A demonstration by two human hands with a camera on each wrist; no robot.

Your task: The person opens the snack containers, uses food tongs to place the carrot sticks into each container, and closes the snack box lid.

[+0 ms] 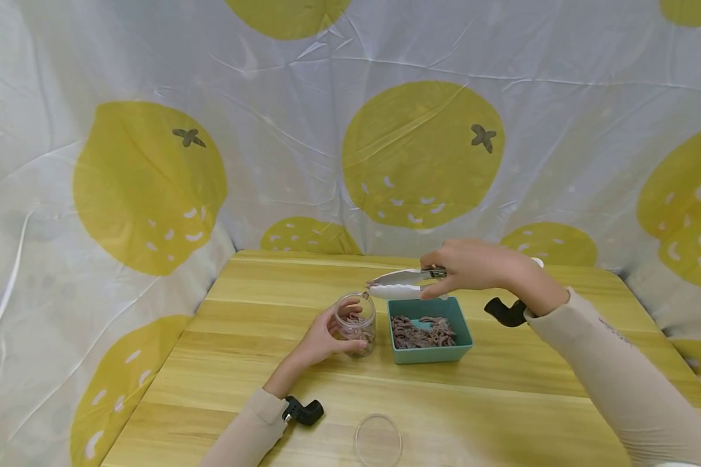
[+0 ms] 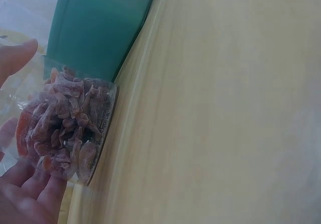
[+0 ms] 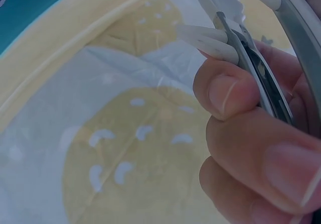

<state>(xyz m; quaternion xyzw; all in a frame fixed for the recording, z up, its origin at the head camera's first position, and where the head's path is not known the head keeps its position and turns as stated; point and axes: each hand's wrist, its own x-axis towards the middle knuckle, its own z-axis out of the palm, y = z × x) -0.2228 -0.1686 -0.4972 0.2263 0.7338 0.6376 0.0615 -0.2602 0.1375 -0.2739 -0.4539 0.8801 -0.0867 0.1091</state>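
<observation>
My left hand holds a clear jar around its side, thumb in front and fingers behind. Wrinkled, reddish-brown dried strips, dusted whitish, fill part of it in the left wrist view. With my right hand I grip metal tongs with white scalloped tips, held nearly level above the teal box. The tongs' tips reach left to the jar's mouth, pinching a small dried piece at its rim. More strips lie in the box, its teal bottom showing between them.
A clear round lid lies flat near the table's front edge. The wooden table runs back to a hanging lemon-print cloth. Black wrist devices sit on both forearms.
</observation>
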